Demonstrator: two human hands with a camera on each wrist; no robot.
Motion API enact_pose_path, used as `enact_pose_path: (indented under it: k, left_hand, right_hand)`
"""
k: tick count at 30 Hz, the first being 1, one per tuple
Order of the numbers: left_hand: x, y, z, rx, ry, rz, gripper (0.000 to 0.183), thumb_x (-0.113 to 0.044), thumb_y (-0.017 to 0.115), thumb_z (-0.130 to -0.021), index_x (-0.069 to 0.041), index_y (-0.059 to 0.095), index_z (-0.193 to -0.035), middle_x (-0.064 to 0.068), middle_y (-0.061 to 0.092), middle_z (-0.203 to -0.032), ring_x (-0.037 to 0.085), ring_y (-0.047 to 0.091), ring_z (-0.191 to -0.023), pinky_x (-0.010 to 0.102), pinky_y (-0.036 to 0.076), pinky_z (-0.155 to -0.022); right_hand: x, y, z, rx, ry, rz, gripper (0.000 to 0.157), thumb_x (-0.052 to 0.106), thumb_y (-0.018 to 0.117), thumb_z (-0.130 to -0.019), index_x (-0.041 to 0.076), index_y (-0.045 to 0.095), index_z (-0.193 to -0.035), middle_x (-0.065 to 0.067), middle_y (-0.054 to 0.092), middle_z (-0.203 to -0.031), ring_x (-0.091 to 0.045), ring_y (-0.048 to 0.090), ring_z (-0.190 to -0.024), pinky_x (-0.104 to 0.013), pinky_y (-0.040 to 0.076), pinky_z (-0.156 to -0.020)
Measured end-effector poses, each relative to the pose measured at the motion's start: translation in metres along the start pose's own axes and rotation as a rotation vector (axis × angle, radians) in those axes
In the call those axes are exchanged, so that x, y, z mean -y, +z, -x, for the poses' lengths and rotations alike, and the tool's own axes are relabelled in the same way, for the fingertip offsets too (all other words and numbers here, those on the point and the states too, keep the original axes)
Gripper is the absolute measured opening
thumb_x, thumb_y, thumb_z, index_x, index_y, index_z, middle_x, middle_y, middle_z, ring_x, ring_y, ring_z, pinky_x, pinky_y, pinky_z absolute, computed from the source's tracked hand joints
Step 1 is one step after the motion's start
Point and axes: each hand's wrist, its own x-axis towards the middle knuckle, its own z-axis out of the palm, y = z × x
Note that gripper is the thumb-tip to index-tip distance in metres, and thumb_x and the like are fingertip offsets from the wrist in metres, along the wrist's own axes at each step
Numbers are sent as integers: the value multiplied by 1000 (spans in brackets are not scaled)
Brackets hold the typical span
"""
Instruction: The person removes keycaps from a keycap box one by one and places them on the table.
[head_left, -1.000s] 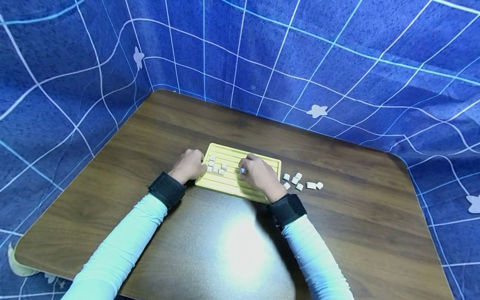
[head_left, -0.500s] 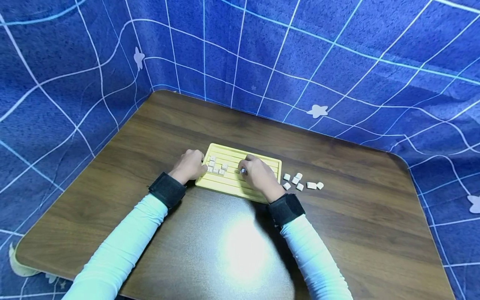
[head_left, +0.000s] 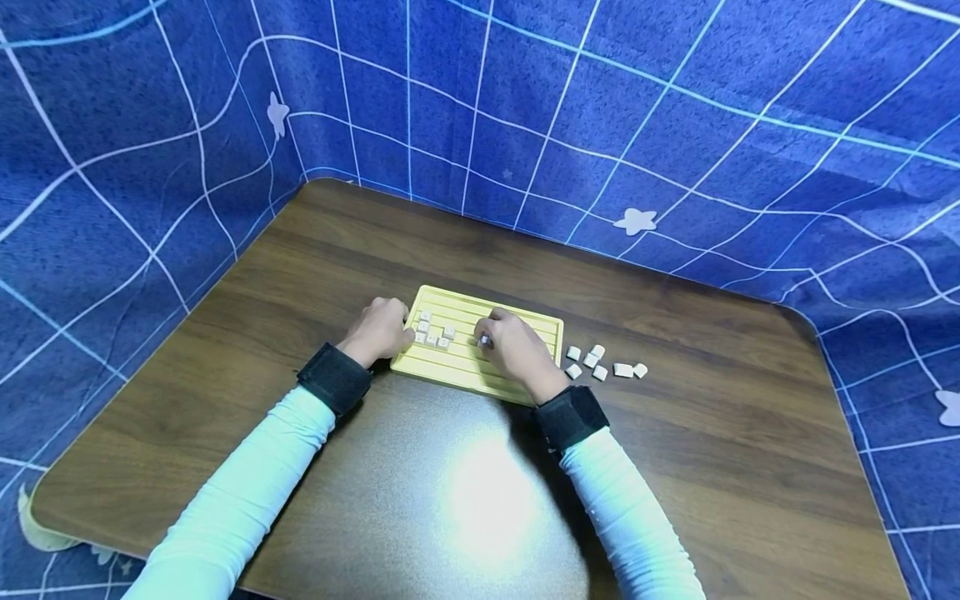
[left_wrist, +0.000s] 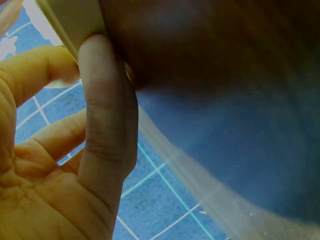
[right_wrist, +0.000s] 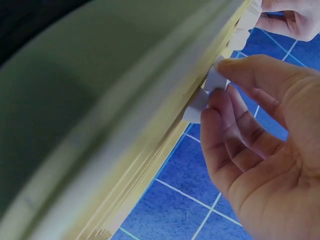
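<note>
**Right hand [head_left: 517, 344] pinches a tile [right_wrist: 216, 75] at a yellow tray [head_left: 450, 372]**

A person works with both bare hands at a brown wooden table [head_left: 712, 450]. The tray, shallow and ridged lengthwise, lies near the middle of the table, slightly aslant.

The left hand [head_left: 378, 332] is at the tray's left end, its thumb and a finger clamped on the edge, one on each side, as the left wrist view shows. The right hand is above the tray's right half. Its thumb and fingertips are clamped on the white tile; whether that tile touches the tray is hard to tell. In the right wrist view, a second tile [right_wrist: 195, 106] sits just beside the held one, close to the fingers.

Six tiles [head_left: 442, 342] show in the left part of the tray: three in a line by the left end, the others just to the right. Their marks are too small to read. Off the tray's right end, loose tiles [head_left: 622, 371] lie scattered on the table, some touching.

Both arms wear pale sleeves [head_left: 258, 475] and black wristbands [head_left: 334, 380]. Blue cloth [head_left: 540, 108] with white lines and stars hangs behind the table.
</note>
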Motion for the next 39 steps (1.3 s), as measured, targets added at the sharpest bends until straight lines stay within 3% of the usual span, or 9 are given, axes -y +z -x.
enact_pose_path:
  k: [10,16,20,29,39]
  left_hand:
    - [-1,0,0,5,2,5,17,-16,58,-86,0,63,-86,16,59,-88,28,52,-72,38,44,-58]
    - [-1,0,0,7,-2,-5,17,-15,58,-86,-3,57,-75,12,51,-76,25,47,-64,34,37,-53]
    - [-1,1,-1,7,3,-17,21,-15,58,-85,-5,54,-68,11,49,-71,24,47,-62,33,36,-51]
    - [1,-1,-2,4,7,-35,20,-15,58,-85,-4,56,-68,12,52,-74,25,48,-64,35,39,-54]
    - [1,1,-3,9,5,-23,21,-14,57,-84,-6,53,-65,12,50,-72,26,48,-64,35,38,-52]
  right_hand:
    - [-1,-11,10,-81,-35,-40,14,1,69,-76,7,68,-89,-10,62,-89,-20,61,-76,-36,56,-69]
    - [-12,-17,22,-132,-63,-51,14,1,70,-74,5,68,-87,-11,62,-87,-20,61,-75,-37,56,-66]
    - [-22,-21,34,-144,-44,-42,12,2,70,-75,4,68,-86,-13,62,-87,-21,61,-74,-38,56,-63]
    - [-50,-34,64,-149,16,-65,12,0,68,-76,1,68,-88,-16,61,-86,-25,62,-75,-40,56,-62]
    - [-73,-34,98,-160,77,-61,15,-1,72,-73,1,68,-87,-17,61,-83,-28,62,-73,-42,56,-59]
